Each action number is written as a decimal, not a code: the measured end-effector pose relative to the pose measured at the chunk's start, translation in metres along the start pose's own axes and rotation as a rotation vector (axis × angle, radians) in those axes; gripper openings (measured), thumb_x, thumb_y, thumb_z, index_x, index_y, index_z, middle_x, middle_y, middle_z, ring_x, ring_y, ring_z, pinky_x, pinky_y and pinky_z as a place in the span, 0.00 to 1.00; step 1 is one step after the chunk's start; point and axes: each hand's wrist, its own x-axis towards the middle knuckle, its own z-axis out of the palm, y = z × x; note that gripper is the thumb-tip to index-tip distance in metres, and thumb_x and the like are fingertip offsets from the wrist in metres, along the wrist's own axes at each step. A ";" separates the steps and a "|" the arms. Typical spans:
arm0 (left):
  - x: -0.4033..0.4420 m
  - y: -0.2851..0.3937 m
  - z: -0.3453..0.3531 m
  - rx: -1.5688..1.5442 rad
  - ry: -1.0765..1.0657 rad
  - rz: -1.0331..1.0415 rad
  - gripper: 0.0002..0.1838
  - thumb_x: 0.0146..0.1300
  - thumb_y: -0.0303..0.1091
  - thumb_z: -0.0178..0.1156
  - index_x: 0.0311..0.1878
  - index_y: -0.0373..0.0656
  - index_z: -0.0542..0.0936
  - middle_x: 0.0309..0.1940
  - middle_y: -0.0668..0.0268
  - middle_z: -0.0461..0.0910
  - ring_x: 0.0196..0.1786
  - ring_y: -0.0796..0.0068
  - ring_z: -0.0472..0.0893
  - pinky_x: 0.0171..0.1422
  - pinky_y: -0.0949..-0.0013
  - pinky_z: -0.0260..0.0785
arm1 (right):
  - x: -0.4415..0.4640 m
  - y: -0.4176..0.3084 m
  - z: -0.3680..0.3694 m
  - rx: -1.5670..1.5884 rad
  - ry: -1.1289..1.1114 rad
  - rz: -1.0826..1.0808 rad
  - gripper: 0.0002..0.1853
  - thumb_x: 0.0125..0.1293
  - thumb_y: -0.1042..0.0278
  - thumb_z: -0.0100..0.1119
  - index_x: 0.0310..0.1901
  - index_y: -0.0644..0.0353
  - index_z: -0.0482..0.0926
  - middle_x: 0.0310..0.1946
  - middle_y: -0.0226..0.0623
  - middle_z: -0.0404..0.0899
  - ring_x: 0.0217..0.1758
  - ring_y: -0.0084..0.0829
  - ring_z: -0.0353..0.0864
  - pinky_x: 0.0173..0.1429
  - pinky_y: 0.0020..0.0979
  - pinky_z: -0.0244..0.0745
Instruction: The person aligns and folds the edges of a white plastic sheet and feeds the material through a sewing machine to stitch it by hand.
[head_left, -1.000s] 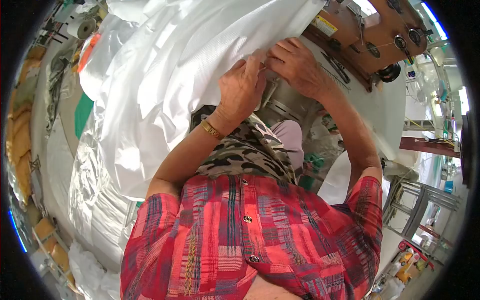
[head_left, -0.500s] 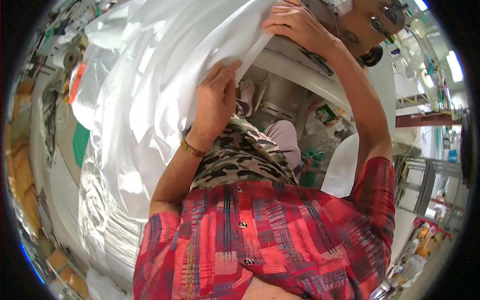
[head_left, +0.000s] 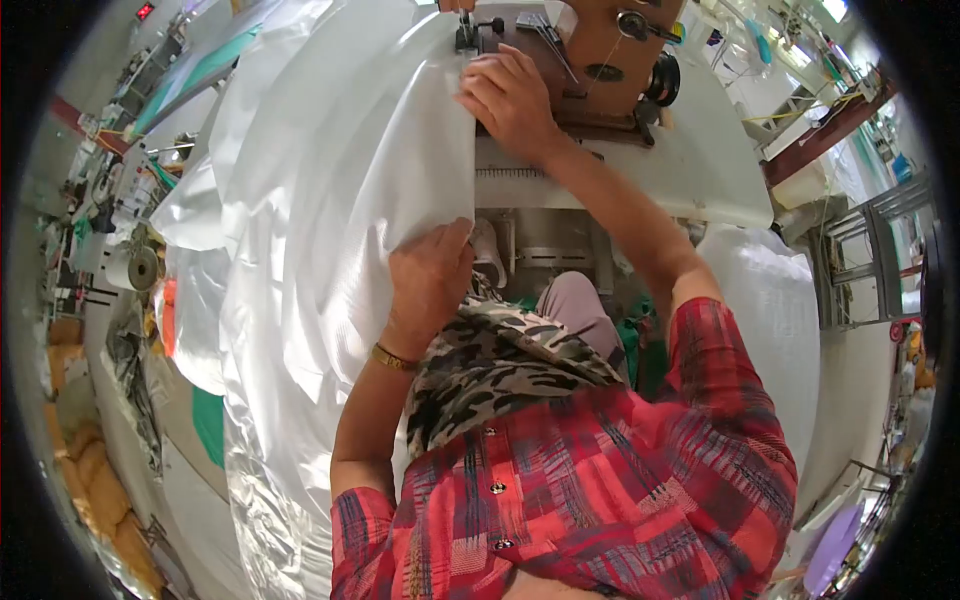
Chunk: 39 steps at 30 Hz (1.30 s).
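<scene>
A large sheet of white woven material drapes from the sewing machine down the left side of my lap. Its straight right edge runs between my two hands. My left hand, with a gold watch at the wrist, is closed on that edge near my lap. Higher up, just below the needle area, my right hand pinches the same edge. Some of its fingertips are hidden by the material.
The pale machine table has a ruler strip along its front. A metal pedal shows underneath. White sheeting hangs at the right, near a metal frame. A thread cone stands at the left.
The hands were close together, then moved apart along the sheet's edge. My right hand is now by the needle area, and the edge hangs straighter. The view has turned towards the machine.
</scene>
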 end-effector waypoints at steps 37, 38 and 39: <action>0.076 -0.018 0.039 0.186 0.127 -0.220 0.17 0.55 0.28 0.61 0.49 0.45 0.76 0.35 0.63 0.78 0.39 0.59 0.82 0.38 0.58 0.76 | -0.008 -0.004 0.006 -0.071 -0.038 0.241 0.18 0.58 0.70 0.59 0.52 0.54 0.75 0.54 0.30 0.74 0.60 0.37 0.69 0.63 0.43 0.58; 0.075 -0.024 0.043 0.182 0.132 -0.229 0.17 0.55 0.28 0.61 0.49 0.45 0.76 0.35 0.63 0.78 0.39 0.59 0.82 0.38 0.58 0.76 | -0.009 -0.005 0.007 -0.081 -0.035 0.237 0.19 0.58 0.70 0.59 0.53 0.54 0.75 0.54 0.30 0.74 0.60 0.37 0.69 0.63 0.43 0.57; 0.077 -0.031 0.048 0.215 0.164 -0.190 0.15 0.55 0.28 0.61 0.47 0.45 0.76 0.35 0.63 0.77 0.39 0.59 0.81 0.37 0.58 0.75 | -0.008 -0.006 0.007 -0.079 -0.042 0.225 0.19 0.58 0.70 0.59 0.53 0.54 0.75 0.54 0.30 0.74 0.60 0.37 0.69 0.63 0.43 0.57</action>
